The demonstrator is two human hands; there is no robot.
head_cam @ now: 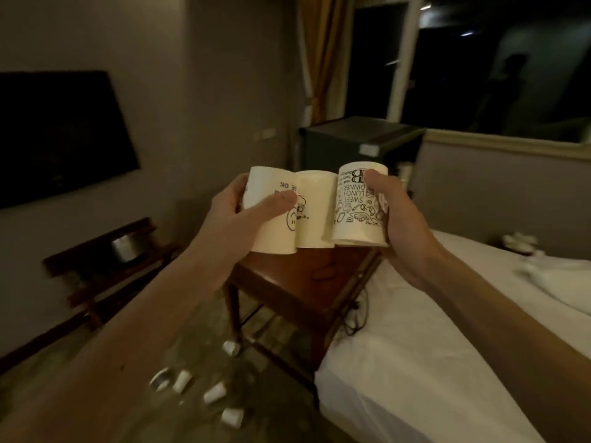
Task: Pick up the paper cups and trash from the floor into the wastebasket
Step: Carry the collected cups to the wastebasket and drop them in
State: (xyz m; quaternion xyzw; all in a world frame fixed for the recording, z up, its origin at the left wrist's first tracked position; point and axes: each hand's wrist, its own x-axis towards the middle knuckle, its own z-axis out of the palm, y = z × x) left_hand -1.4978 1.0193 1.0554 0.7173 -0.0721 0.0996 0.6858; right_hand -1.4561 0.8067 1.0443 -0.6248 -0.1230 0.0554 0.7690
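I hold three paper cups upside down, side by side, at chest height above a wooden table. My left hand (246,207) grips a white cup with blue drawings (271,230). A plain cream cup (315,209) sits pressed between the two others. My right hand (395,215) grips a cup printed with black food doodles and words (358,212). Several small white paper cups lie on the dark floor at the lower left: one (231,347) near the table leg, others (182,381), (215,393), (232,416) closer to me. No wastebasket is in view.
A wooden side table (297,282) with a cable stands beside the white bed (431,362) on the right. A luggage rack with a metal pot (123,249) stands by the left wall under a dark TV (60,135). A mini fridge (358,145) stands by the window.
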